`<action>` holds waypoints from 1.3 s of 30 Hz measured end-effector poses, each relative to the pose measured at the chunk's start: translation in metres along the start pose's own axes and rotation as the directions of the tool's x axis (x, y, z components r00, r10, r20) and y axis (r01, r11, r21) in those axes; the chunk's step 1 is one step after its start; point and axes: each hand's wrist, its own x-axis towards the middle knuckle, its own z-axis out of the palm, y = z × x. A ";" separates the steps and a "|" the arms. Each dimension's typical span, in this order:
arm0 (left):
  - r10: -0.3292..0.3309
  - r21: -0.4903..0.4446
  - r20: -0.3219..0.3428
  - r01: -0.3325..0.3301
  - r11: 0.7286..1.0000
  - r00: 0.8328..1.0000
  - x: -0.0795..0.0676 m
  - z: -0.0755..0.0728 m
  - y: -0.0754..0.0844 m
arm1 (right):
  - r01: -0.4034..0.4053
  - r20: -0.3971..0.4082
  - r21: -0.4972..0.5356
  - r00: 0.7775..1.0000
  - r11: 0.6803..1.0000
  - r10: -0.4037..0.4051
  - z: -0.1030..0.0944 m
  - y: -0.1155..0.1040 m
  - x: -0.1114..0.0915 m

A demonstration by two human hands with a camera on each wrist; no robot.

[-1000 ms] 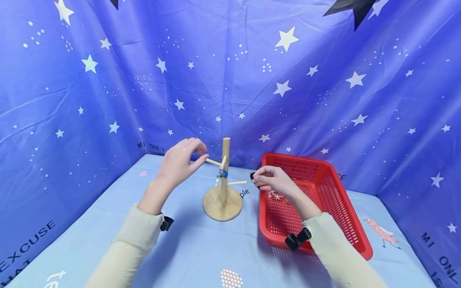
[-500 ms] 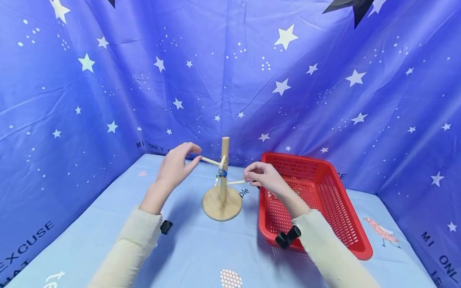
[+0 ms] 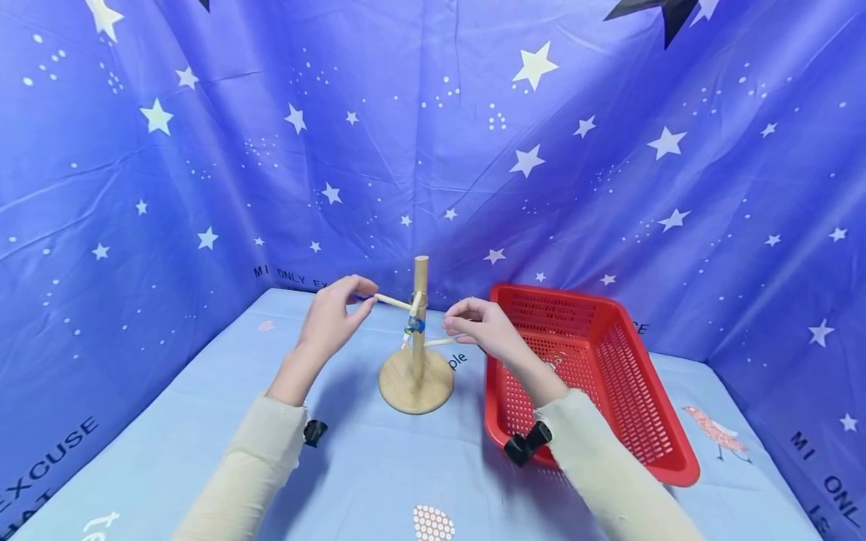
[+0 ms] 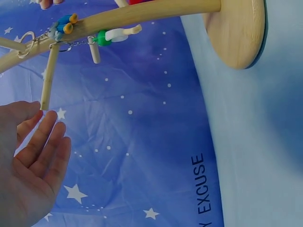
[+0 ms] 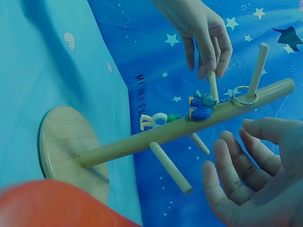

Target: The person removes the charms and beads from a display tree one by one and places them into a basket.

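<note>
A wooden stand (image 3: 417, 357) with a round base and several pegs stands on the table. My left hand (image 3: 329, 315) holds the tip of one peg (image 4: 49, 80) between thumb and index finger, the other fingers loosely spread. On that peg hangs a keychain with a small blue figure (image 5: 202, 108). A green and white figure (image 4: 113, 35) dangles alongside the post on a chain. Another metal ring (image 5: 245, 95) circles a peg near the top. My right hand (image 3: 490, 328) is just right of the post, palm toward it, fingers loosely bent with nothing in them.
A red plastic basket (image 3: 666, 421) sits right of the stand, under my right forearm, with small shiny items (image 3: 556, 361) inside. Blue star-printed cloth (image 3: 433, 150) hangs behind the light blue table (image 3: 365, 473).
My right hand has moved left from over the basket's edge to beside the post. My left hand has shifted slightly left and down, staying at the peg's tip.
</note>
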 end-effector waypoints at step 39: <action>-0.038 -0.014 -0.037 0.037 0.999 0.999 0.001 0.004 0.002 | 0.042 -0.058 0.056 0.998 0.998 -0.038 0.025 -0.016 0.011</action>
